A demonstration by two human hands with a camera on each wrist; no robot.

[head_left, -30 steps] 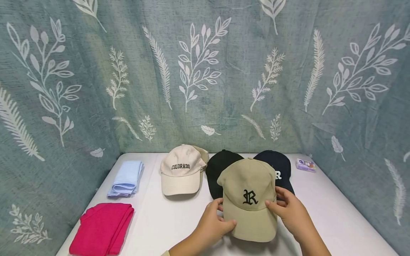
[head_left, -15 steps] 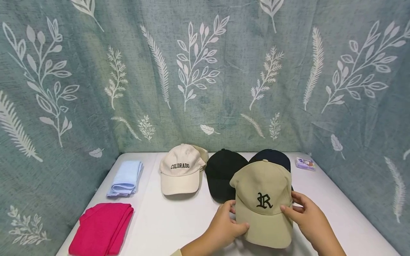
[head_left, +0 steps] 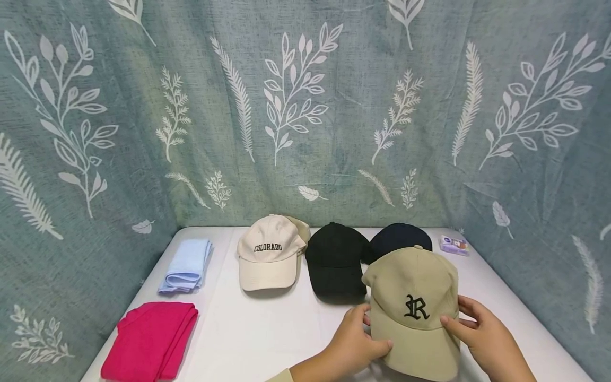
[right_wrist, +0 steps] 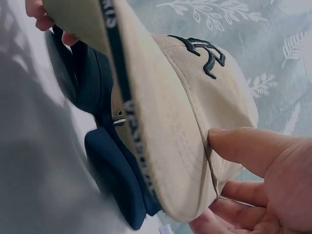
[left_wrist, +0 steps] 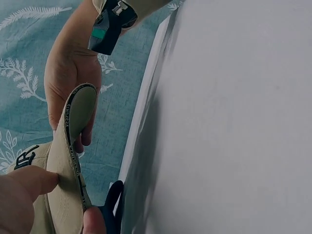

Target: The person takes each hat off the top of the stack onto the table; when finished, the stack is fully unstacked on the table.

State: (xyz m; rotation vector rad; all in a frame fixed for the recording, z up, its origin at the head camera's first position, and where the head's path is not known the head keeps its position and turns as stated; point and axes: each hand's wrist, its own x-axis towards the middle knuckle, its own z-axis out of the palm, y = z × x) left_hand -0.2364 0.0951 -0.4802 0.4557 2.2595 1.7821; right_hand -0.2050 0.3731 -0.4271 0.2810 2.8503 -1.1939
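Observation:
A khaki baseball cap (head_left: 415, 345) with a black embroidered R faces me, held up between both hands above the table's right front. My left hand (head_left: 353, 339) pinches the brim's left edge, thumb on the front face and fingers behind. With thumb in front and fingers behind, my right hand (head_left: 489, 331) grips the cap's right side where crown meets brim. In the right wrist view, printed tape runs along the inside seam of the cap (right_wrist: 170, 122). Behind it stands a navy cap (head_left: 401, 239), mostly covered, and to its left a black cap (head_left: 334, 265).
A cream COLORADO cap (head_left: 269, 254) sits at the back with a tan cap (head_left: 298, 228) partly hidden behind it. Folded light blue cloth (head_left: 186, 265) and folded pink cloth (head_left: 150, 339) lie left. A small purple pack (head_left: 453, 245) lies far right on the white table (head_left: 258, 339).
Both hands have carried the khaki cap to the right and toward me. The black cap has come fully into view, while less of the navy cap's front shows.

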